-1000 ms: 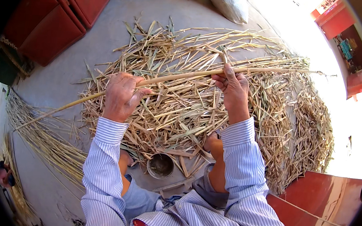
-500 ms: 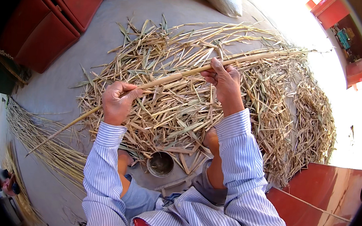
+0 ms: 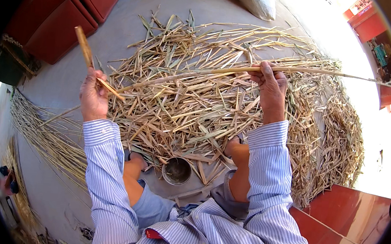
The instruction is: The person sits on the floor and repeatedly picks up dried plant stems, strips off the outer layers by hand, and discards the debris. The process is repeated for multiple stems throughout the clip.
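My right hand (image 3: 271, 89) pinches a long, thin, dry reed stalk (image 3: 185, 75) with thumb and fingers. The stalk slants across the view, its fine tip reaching far right and its thicker part running down left behind my left hand. My left hand (image 3: 94, 95) is closed round a stiff tan piece of peeled husk (image 3: 84, 47), which sticks up from the fist and shows a pointed end below it. Whether the left fingers also touch the stalk cannot be made out. Under both hands spreads a heap of dry husks and leaves (image 3: 187, 112).
A round metal bowl (image 3: 176, 171) stands between my feet. Bundled thin stalks (image 3: 52, 133) lie on the floor at left. Red cabinets (image 3: 58, 24) stand at far left, a pale sack (image 3: 255, 2) at the back, and a red panel (image 3: 334, 220) at near right.
My left hand has moved left and now grips a loose husk piece. My right hand has shifted right, carrying the stalk, whose tip reaches further right.
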A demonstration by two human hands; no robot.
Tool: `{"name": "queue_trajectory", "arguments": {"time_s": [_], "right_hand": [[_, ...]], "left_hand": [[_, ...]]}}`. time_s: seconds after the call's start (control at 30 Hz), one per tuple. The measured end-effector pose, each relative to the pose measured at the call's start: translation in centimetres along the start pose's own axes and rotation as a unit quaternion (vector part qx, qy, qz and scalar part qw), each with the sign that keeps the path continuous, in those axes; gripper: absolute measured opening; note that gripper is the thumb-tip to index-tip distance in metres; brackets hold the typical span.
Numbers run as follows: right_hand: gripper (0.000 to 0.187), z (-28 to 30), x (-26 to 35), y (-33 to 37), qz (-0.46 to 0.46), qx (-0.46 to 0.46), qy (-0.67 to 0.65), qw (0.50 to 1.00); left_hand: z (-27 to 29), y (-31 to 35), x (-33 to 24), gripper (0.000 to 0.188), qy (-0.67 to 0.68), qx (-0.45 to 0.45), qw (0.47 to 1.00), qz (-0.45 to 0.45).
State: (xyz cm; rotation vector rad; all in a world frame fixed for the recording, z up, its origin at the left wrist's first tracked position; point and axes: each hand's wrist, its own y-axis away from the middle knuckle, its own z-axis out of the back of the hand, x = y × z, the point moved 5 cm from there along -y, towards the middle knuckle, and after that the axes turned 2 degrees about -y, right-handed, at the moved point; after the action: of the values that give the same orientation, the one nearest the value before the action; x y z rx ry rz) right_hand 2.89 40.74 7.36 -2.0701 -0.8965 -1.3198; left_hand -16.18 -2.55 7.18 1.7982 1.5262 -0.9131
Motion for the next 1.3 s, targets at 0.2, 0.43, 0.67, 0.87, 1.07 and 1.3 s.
{"name": "queue_trajectory", "arguments": {"time_s": [0.2,0.43,0.67,0.87,1.07,1.3], "right_hand": [[0.026,2.4,-0.2,-0.8,-0.026,-0.064,0.0,0.998],[0.024,1.9,-0.7,-0.4,-0.06,-0.075,0.031,0.995],[0.027,-1.1,-1.6,0.6,-0.072,-0.069,0.038,0.994],[0.031,-3.9,-2.4,1.5,-0.092,-0.052,0.036,0.994],[0.025,0.0,-1.3,-0.6,-0.064,-0.107,0.0,0.992],[0.025,-4.2,-3.2,2.0,-0.123,0.016,0.01,0.992]], "left_hand": [[0.7,0.1,-2.5,0.022,-0.412,-0.128,0.884,-0.179],[-8.3,2.9,-0.6,0.018,-0.721,0.012,0.548,-0.423],[-11.7,4.0,4.4,0.027,-0.71,0.132,0.55,-0.419],[-14.5,5.9,6.6,0.031,-0.642,0.271,0.598,-0.395],[-10.3,3.9,3.7,0.021,-0.772,0.215,0.536,-0.264],[-12.4,5.2,5.7,0.018,-0.659,0.261,0.632,-0.313]]}}
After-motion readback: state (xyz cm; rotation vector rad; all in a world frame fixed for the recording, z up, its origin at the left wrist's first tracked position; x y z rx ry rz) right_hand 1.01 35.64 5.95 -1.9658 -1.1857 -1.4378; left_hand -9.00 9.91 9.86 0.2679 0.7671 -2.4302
